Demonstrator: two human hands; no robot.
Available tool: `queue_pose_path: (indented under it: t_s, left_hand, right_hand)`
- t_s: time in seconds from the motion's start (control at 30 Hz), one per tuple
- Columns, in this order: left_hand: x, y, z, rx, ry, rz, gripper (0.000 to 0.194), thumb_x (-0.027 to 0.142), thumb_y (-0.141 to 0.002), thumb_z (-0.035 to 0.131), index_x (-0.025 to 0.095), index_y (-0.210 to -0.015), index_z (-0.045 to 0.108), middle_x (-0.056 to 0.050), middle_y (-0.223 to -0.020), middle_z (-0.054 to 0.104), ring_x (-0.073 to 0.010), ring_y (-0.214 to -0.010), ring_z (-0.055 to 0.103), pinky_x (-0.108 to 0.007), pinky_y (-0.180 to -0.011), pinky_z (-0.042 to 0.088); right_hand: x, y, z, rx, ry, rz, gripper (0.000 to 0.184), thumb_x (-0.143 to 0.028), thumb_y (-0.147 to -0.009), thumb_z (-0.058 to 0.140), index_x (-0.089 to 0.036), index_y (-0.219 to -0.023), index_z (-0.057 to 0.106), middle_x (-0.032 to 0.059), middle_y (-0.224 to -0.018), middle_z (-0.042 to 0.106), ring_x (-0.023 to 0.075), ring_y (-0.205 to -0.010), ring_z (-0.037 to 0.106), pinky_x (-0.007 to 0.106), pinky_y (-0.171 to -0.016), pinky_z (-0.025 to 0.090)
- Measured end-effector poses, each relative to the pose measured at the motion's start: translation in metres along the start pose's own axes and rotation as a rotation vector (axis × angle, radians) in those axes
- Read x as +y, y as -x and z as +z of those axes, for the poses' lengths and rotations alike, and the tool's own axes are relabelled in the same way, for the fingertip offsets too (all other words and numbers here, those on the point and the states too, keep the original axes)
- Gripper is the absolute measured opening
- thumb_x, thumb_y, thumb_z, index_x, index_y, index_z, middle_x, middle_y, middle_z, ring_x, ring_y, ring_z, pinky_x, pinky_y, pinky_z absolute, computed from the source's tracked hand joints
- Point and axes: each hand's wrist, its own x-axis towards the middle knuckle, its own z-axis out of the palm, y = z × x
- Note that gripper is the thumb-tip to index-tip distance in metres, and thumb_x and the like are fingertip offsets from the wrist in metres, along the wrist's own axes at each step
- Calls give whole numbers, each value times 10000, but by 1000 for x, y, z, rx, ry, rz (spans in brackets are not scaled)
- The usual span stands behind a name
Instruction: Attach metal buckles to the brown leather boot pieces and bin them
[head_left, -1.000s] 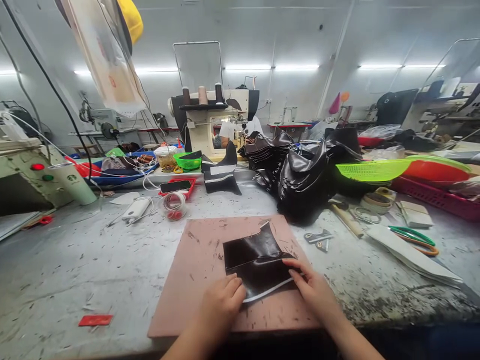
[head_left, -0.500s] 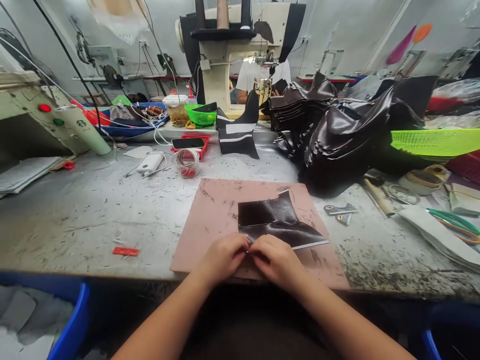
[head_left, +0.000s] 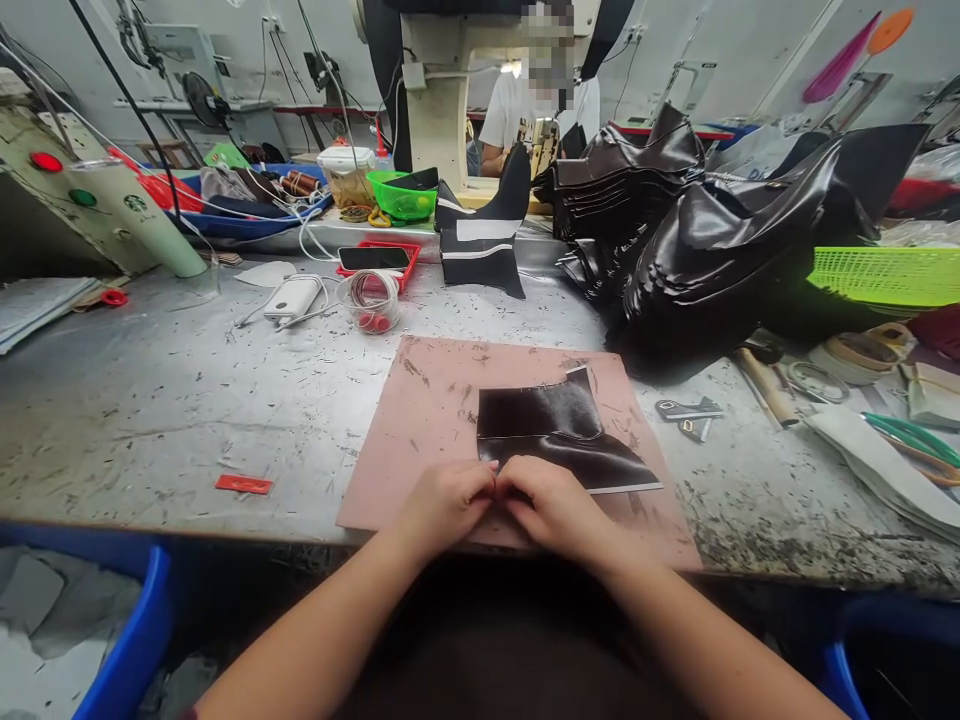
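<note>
A glossy dark-brown leather boot upper (head_left: 538,415) lies flat on a pink cutting board (head_left: 420,400). A seam runs across its middle, and a pale strip shows along its lower edge. Both hands meet at the near left corner of this piece. My left hand (head_left: 452,500) is closed, thumb and forefinger pinching the edge. Right beside it, my right hand (head_left: 551,503) pinches the same edge with curled fingers. The fingertips nearly touch and hide the bit of edge between them.
Stacked dark leather pieces (head_left: 720,260) stand at the back right, near a sewing machine (head_left: 435,110). Small scissors (head_left: 690,415) lie right of the board, a red strip (head_left: 244,484) to its left. A phone (head_left: 373,258) rests in a red tray. A person sits behind the machine.
My view has tilted and shifted a little, so the bench appears higher. Both hands stay at the leather's near left corner, fingers drawn slightly closer together.
</note>
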Motion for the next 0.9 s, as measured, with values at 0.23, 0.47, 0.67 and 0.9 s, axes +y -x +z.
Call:
queue_pose_path:
  t_s: [0.23, 0.47, 0.67, 0.9]
  left_hand:
    - [-1, -1, 1, 9, 24, -19, 172, 40, -728, 470, 175, -647, 538, -27, -737, 641, -177, -887, 634, -262, -776, 509]
    - [8, -4, -7, -69, -23, -62, 142, 53, -712, 474, 189, -671, 480, -33, -821, 628, -194, -953, 600, -289, -766, 492]
    - [22, -16, -10, -194, -410, 86, 283, 342, -753, 621, 169, -950, 515, -74, -897, 594, -241, -845, 558, -367, -728, 473]
    - [37, -71, 15, -176, -731, 392, 421, 461, -868, 445, 102, -1055, 564, -152, -1030, 600, -292, -948, 544, -404, -774, 442]
  right_hand:
    - [1, 0, 0, 25, -89, 22, 199, -1, -668, 465, -198, -683, 498, -6, -700, 553, 145, -690, 513, 258, -632, 404]
    - [16, 38, -28, 352, -787, 165, 97, -212, -842, 507, -233, -773, 442, -35, -746, 631, 127, -739, 610, 377, -832, 472]
    - [49, 122, -105, 1251, -840, 418, 329, -254, -599, 750, -259, -815, 502, -104, -464, 444, 69, -404, 388, 157, -408, 390]
    - [47, 206, -76, 534, -484, 1016, 316, -466, -584, 691, -177, -575, 562, 37, -634, 594, 130, -510, 517, 235, -460, 393]
